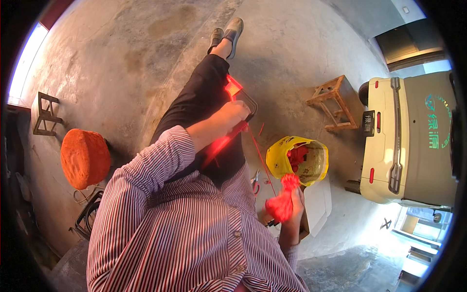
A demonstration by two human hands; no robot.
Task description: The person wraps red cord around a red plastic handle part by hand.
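Over my lap, my left hand (pixel 233 114) is closed around a dark, round-cornered frame (pixel 251 103) with bright red material along it. A red and orange piece (pixel 233 86) shows at its far end. My right hand (pixel 297 202), lower and to the right, grips a bundle of red yarn (pixel 282 202), slightly blurred. A thin red strand (pixel 259 151) stretches between the two hands. Just beyond my right hand stands a yellow bucket-like container (pixel 278 155) with more red material inside. Red-handled scissors (pixel 256 184) lie beside my right hip.
A wooden stool (pixel 337 103) stands at the right, before a cream-coloured vehicle (pixel 382 141). An orange round cushioned seat (pixel 83 158) and another wooden stool (pixel 44 114) are at the left. My outstretched legs (pixel 194 92) rest over the concrete floor.
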